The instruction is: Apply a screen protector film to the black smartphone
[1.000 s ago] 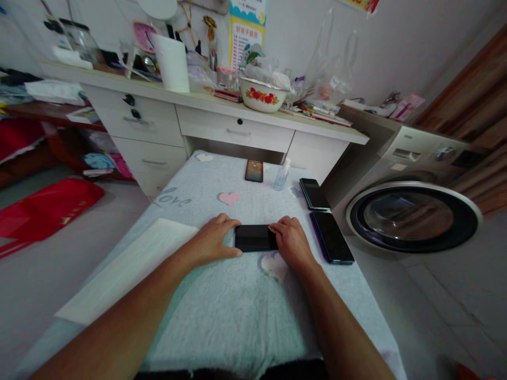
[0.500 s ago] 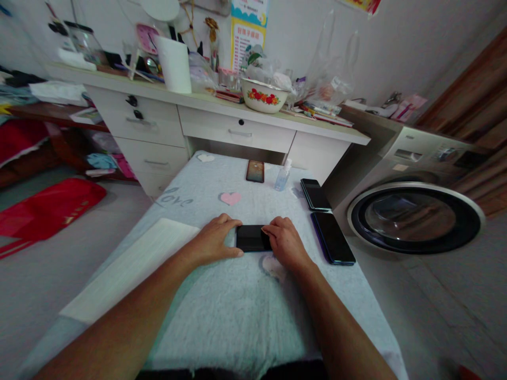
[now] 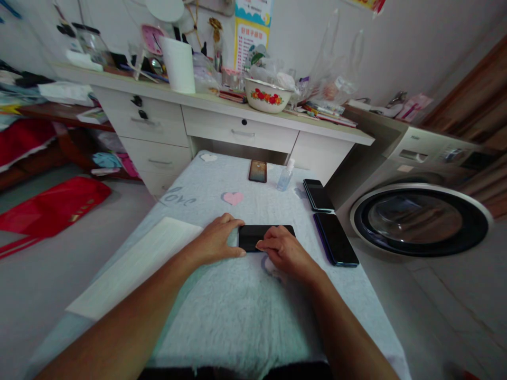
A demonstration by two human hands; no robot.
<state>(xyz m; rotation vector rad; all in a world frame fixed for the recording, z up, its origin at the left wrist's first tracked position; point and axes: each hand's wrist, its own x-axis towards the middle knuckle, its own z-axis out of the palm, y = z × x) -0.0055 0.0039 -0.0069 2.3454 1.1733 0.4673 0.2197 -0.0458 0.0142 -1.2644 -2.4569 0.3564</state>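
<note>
A smartphone (image 3: pixel 249 237) with a dark screen lies flat and crosswise on the cloth-covered table. My left hand (image 3: pixel 222 240) grips its left end, thumb at the near edge and fingers at the far edge. Over the right half of the screen is my right hand (image 3: pixel 280 248), its fingers pressed together and their tips on the glass near the lower edge. Whether something small is pinched in those fingertips, I cannot make out. To the right lie two more dark phones, one nearer (image 3: pixel 336 240) and one farther (image 3: pixel 318 195).
A clear spray bottle (image 3: pixel 285 176) and a brown phone case or phone (image 3: pixel 257 171) stand and lie toward the table's far end. A long folded white paper towel (image 3: pixel 138 266) lies on the left. Beyond are a cluttered desk (image 3: pixel 222 113) and a washing machine (image 3: pixel 420 216).
My right hand has shifted down across the phone toward me, uncovering its upper right corner. The left hand keeps its grip. The whole view has shifted slightly.
</note>
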